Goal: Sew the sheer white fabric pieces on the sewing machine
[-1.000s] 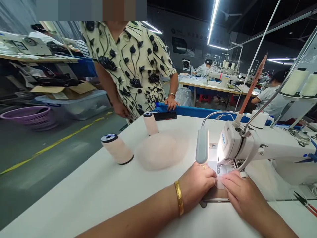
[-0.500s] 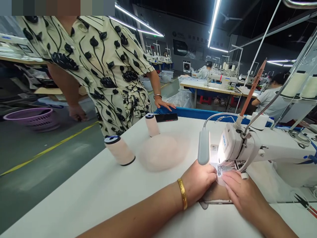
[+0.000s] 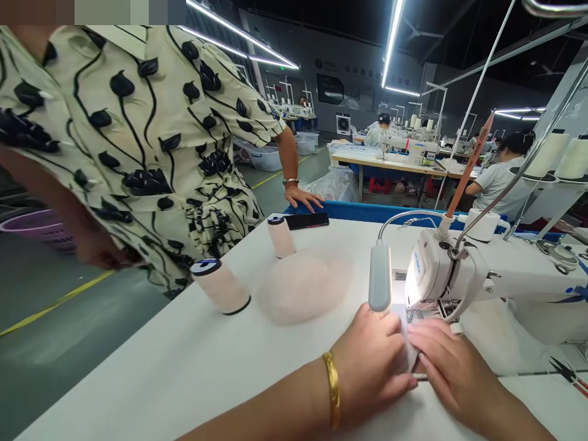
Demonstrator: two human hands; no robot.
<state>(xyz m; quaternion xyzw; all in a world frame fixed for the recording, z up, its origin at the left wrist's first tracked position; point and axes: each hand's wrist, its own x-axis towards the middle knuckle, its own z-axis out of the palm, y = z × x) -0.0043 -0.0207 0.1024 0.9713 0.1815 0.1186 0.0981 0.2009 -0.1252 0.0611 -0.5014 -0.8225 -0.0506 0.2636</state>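
Note:
A strip of thin, sheer pale fabric (image 3: 408, 352) lies under the front of a white sewing machine (image 3: 425, 269). My left hand (image 3: 372, 361), with a gold bangle at the wrist, has its fingers curled down on the fabric's left side and its thumb pointing right. On the other side, just in front of the needle area, my right hand (image 3: 457, 367) lies with its fingers stretched flat over the fabric. The presser foot is partly hidden behind my fingertips. A lit lamp (image 3: 379, 275) hangs above my left hand.
Left of the machine are a sheer fabric piece (image 3: 298, 291), a large thread cone (image 3: 223, 291), a smaller cone (image 3: 282, 237) and a black phone (image 3: 307, 221). Red-handled snips (image 3: 567, 372) lie at right. A co-worker's hand (image 3: 302, 197) rests on the table's far edge.
My left hand has drawn slightly back toward me and its thumb now sticks out; my right hand stays near the needle. The co-worker has shifted left and closer.

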